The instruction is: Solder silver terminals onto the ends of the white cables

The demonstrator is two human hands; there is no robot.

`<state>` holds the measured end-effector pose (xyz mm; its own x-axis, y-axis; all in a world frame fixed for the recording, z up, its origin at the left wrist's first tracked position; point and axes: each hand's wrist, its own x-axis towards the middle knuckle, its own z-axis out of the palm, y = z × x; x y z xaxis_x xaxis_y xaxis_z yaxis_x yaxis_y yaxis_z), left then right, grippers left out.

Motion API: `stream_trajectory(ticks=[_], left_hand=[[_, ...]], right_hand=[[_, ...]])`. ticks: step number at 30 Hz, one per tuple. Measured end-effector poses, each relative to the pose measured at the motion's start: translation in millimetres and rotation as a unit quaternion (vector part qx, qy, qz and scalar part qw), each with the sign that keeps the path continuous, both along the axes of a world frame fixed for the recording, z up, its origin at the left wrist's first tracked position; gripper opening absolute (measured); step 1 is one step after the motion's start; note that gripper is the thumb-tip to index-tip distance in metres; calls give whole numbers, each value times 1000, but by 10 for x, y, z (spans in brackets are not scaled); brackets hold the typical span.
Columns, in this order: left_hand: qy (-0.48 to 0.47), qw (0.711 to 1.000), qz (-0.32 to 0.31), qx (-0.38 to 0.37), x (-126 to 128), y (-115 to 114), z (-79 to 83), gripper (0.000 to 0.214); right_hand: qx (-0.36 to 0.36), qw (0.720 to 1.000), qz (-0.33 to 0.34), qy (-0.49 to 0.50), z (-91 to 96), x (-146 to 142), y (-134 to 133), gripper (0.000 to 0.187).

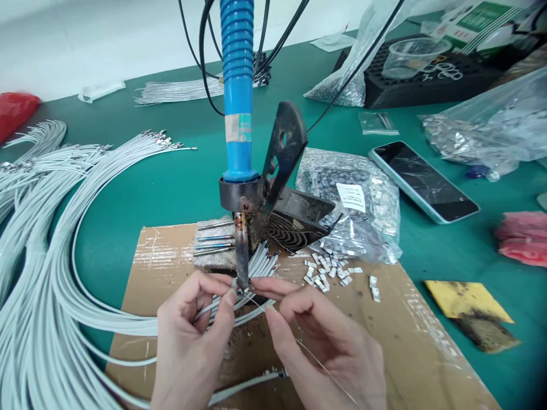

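A blue-handled soldering iron (238, 154) hangs tip-down in a black metal stand (284, 142). At its tip, my left hand (194, 336) is closed in a pinch on the end of a white cable (209, 310); the exact part between the fingertips is mostly hidden. My right hand (329, 347) pinches a thin solder wire (318, 361), whose end reaches the iron's tip. More white cables (262, 265) lie behind and under the fingers. Small silver metal clips (322, 273) are scattered on the cardboard (384, 330) to the right.
Large bundles of white cables (47, 285) curve along the left. Behind the iron sit a pad with metal tips (213, 259) and a plastic bag of parts (350, 199). A phone (423, 179) and a burnt yellow sponge (470, 302) lie right. Black cords (205, 51) hang above.
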<state>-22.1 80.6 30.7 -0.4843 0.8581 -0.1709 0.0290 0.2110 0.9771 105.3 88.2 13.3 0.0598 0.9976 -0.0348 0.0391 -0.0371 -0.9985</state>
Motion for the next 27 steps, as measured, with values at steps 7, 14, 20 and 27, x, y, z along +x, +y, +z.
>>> stream_trajectory(ticks=[7, 14, 20, 27], left_hand=[[23, 1000, -2, 0, 6, -12, -1, 14], [30, 1000, 7, 0, 9, -14, 11, 13], [42, 999, 11, -10, 5, -15, 26, 13], [37, 999, 14, -8, 10, -3, 26, 14]], right_hand=[[-5, 1000, -3, 11, 30, -1, -3, 24], [-3, 1000, -13, 13, 40, -15, 0, 24], [6, 1000, -16, 17, 54, -27, 6, 24], [13, 1000, -8, 8, 57, -17, 7, 23]])
